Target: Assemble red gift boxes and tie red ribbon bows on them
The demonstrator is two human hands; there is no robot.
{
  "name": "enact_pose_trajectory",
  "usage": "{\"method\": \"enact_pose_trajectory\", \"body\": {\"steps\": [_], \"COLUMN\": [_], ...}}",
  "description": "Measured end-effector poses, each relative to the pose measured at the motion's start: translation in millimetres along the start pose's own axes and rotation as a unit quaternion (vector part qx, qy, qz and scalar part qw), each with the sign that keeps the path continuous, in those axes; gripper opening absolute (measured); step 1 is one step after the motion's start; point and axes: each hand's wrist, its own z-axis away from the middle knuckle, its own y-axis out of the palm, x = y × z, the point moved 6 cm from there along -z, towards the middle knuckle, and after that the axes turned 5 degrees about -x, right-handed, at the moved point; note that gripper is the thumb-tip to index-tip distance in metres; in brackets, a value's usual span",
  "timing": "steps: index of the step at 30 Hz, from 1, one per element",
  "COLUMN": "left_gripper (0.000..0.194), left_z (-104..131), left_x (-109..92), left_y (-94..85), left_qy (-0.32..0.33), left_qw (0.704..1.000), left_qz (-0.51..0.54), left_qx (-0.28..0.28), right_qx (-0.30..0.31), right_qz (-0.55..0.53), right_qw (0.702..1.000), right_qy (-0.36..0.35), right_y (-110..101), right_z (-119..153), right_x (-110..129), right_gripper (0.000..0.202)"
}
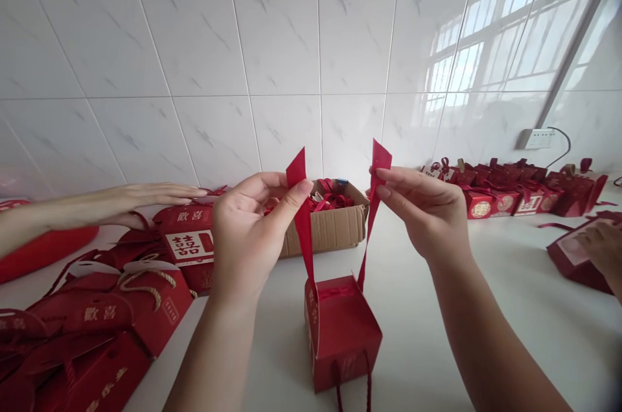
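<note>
Between thumb and fingers, my left hand (250, 230) pinches one end of a red ribbon (304, 237). My right hand (422, 217) pinches the other end, level with the left. Both ends point up, and the ribbon runs down from each hand to a small red gift box (345, 328) on the table below. The box's top flaps stand partly up, and a dark red cord handle (368, 373) hangs at its near side. Part of the ribbon inside the box is hidden.
A cardboard box (330, 230) of red ribbons stands behind my hands. Red gift boxes (102, 308) crowd the left, where another person's hand (160, 195) reaches over. Finished-looking boxes (515, 195) line the wall at right. Another hand (605, 243) touches a box at the right edge.
</note>
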Motion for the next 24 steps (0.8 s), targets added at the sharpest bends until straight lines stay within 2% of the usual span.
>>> {"method": "enact_pose_trajectory", "body": {"steps": [6,13,17,20,22,24], "left_gripper": [0.012,0.016,0.017,0.019,0.024,0.032], "left_z": [0.8,3.0,7.1,10.4,12.3,13.6], "left_x": [-4.3,-3.8,-3.4,-1.1,2.4,6.3], "left_y": [-0.8,3.1,11.4,18.8,22.6,24.7], "left_qy": [0.024,-0.01,-0.038,-0.044,-0.054,-0.071], "left_qw": [0.999,1.0,0.999,0.995,0.989,0.984], "left_qz": [0.007,-0.003,-0.01,-0.034,-0.05,-0.061], "left_qx": [-0.028,-0.015,0.027,0.088,0.126,0.152], "right_qx": [-0.027,0.005,0.021,0.043,0.073,0.119], "right_qz": [-0.007,-0.047,-0.026,-0.029,-0.036,-0.051], "right_qw": [0.999,0.994,0.995,0.993,0.988,0.979], "right_qy": [0.025,0.095,0.095,0.106,0.131,0.157], "right_y": [-5.5,0.4,7.0,13.9,19.8,26.5], "right_z": [-1.6,0.2,2.6,4.8,7.1,10.1], "right_x": [-4.0,-7.7,-5.7,-3.8,-4.2,-4.9], "right_gripper": [0.021,0.019,0.018,0.027,0.033,0.03]}}
